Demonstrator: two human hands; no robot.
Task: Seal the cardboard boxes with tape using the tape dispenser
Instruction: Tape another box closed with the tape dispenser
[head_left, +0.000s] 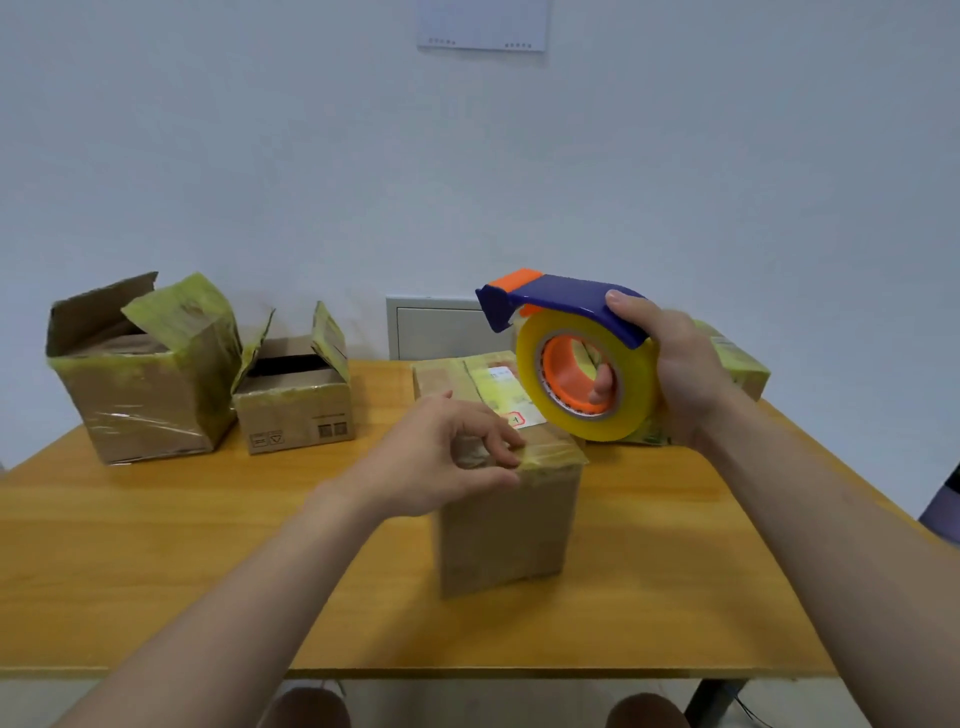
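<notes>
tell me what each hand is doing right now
Left hand: fingers curled at the middle box's near top edge; grip cannot be told.
Right hand: closed on the tape dispenser, held above the table.

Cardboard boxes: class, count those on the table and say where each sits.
4. A large open box far left; a smaller open box beside it; a closed box in the middle, under the left hand; a fourth box at right, partly hidden behind the right hand.
</notes>
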